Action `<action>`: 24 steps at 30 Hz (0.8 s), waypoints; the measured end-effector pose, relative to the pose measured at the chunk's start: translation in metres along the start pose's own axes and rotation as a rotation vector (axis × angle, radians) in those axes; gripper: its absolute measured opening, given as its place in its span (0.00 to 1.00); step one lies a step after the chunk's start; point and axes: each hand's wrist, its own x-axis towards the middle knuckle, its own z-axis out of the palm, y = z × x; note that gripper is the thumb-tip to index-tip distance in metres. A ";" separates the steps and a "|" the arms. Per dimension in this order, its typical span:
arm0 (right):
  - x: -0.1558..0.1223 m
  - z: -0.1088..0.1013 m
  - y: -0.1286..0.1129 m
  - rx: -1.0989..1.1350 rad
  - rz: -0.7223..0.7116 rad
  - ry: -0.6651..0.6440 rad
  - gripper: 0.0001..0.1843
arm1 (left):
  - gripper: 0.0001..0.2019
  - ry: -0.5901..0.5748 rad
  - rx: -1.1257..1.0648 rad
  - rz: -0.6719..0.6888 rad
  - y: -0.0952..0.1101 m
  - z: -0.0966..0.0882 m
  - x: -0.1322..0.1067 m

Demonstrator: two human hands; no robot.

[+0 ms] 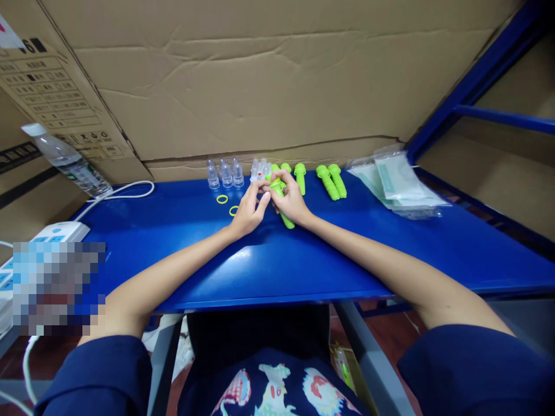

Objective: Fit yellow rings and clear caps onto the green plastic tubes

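Both my hands meet at the back middle of the blue table (pixel 303 260). My right hand (pixel 291 199) is closed round a lime-green plastic piece (pixel 284 216) whose lower end sticks out below the palm. My left hand (pixel 250 208) touches the top of that same piece with its fingertips pinched. Two yellow rings (pixel 222 199) lie on the table just left of my left hand. Behind my hands stand several clear small caps (pixel 226 173), and more green pieces (pixel 330 181) lie to the right.
A stack of sealed clear packets (pixel 396 184) lies at the back right. A water bottle (pixel 69 162) leans at the far left, with a white power strip (pixel 54 232) and cable beside it. Cardboard walls the back. A blue shelf frame (pixel 477 78) rises on the right.
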 end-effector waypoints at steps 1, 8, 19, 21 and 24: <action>-0.001 0.001 -0.001 0.005 -0.008 0.043 0.17 | 0.17 -0.003 0.001 -0.001 -0.001 0.000 0.000; -0.003 0.004 -0.005 0.056 0.012 0.144 0.27 | 0.17 0.009 0.005 0.003 -0.003 0.003 -0.001; -0.001 0.002 -0.005 0.107 0.044 0.150 0.33 | 0.19 0.022 -0.014 -0.015 -0.001 0.002 -0.001; -0.001 0.003 -0.006 0.102 0.042 0.151 0.33 | 0.19 0.022 -0.015 -0.018 -0.001 0.002 -0.001; -0.002 0.002 -0.008 0.088 0.043 0.153 0.32 | 0.19 0.023 -0.010 -0.022 -0.001 0.001 -0.001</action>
